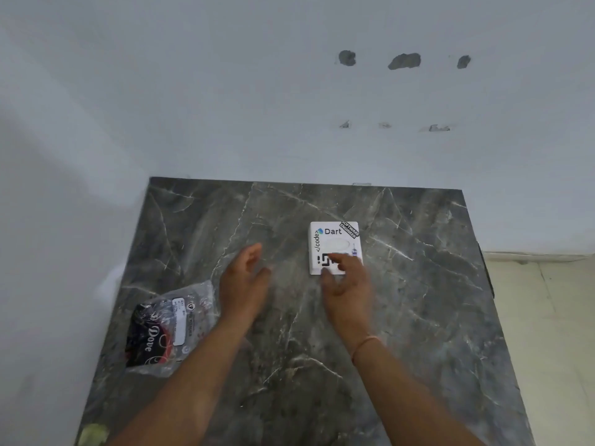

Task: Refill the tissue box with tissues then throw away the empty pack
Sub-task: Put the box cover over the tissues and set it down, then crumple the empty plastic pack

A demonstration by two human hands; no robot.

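Note:
A white square tissue box [333, 241] with stickers on its lid lies on the dark marble table [418, 300], right of centre. My right hand [346, 281] rests at the box's near edge, fingertips touching the lid, fingers spread. To the left of the box, my left hand [246, 278] hovers open above the table with nothing in it. A crumpled clear plastic pack [167, 329] with black and red print lies at the table's left edge, near my left forearm.
The table stands against a pale wall [289, 107] at the back and left. A strip of beige tiled floor [547, 317] shows past the table's right edge. A yellowish scrap [93, 434] lies at the near left corner.

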